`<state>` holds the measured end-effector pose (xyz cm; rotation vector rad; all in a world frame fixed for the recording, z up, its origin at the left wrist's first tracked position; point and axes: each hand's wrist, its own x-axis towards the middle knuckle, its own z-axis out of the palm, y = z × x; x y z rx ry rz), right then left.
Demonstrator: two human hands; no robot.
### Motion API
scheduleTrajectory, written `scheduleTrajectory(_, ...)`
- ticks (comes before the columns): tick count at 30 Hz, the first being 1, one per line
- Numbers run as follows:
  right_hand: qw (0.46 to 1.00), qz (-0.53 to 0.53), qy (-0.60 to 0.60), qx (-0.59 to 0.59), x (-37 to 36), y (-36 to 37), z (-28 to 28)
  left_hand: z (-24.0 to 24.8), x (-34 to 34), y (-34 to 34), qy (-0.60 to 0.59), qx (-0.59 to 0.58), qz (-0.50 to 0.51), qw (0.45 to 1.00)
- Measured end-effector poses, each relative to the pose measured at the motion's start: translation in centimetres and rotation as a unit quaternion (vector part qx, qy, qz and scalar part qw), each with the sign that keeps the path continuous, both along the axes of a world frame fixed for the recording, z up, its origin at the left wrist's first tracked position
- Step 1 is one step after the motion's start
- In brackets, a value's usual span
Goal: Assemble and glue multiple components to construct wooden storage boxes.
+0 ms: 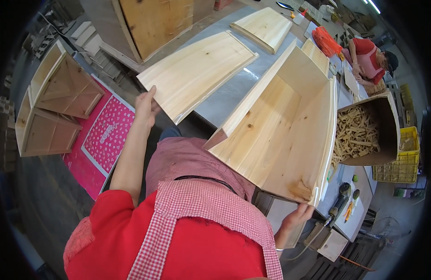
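Observation:
My left hand is closed on the near left corner of a pale wooden panel, a tapered board with a raised rim strip along its far end. That panel slants over the grey tabletop. To its right, an open wooden box tilts at the table's near edge, its hollow side facing up. A white line, which looks like glue, runs along the box's right rim. My right hand grips the box's near right corner, beside a dark knot in the wood. Its fingertips are partly hidden under the corner.
A second panel lies farther back. On the right are a carton of wooden strips, a yellow crate and a corded power tool. Wooden boxes stand on a pink sheet at left. A co-worker sits far right.

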<state>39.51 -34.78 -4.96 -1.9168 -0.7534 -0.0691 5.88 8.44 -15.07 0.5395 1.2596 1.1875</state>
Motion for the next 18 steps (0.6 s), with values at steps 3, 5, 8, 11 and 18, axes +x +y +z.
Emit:
scheduleTrajectory(3,0.995,0.015,-0.079,0.053,0.6,2.0,3.2,-0.2,1.1,-1.0,-0.201,-0.085,-0.044,0.975)
scheduleTrajectory(5,0.993,0.042,-0.072,0.086,1.5,2.3,4.6,0.7,2.1,-1.3,-0.24,-0.049,-0.088,0.966)
scheduleTrajectory(8,0.987,0.048,-0.117,0.101,1.9,2.5,7.8,5.6,4.0,-1.6,-0.261,0.052,-0.085,0.96)
scheduleTrajectory(11,0.978,0.056,-0.149,0.136,1.2,3.6,11.0,12.3,4.6,-1.2,-0.217,0.165,-0.106,0.956)
scheduleTrajectory(18,0.821,0.171,-0.545,0.02,-6.8,8.0,20.1,27.4,9.5,-9.5,0.385,0.72,-0.141,0.559)
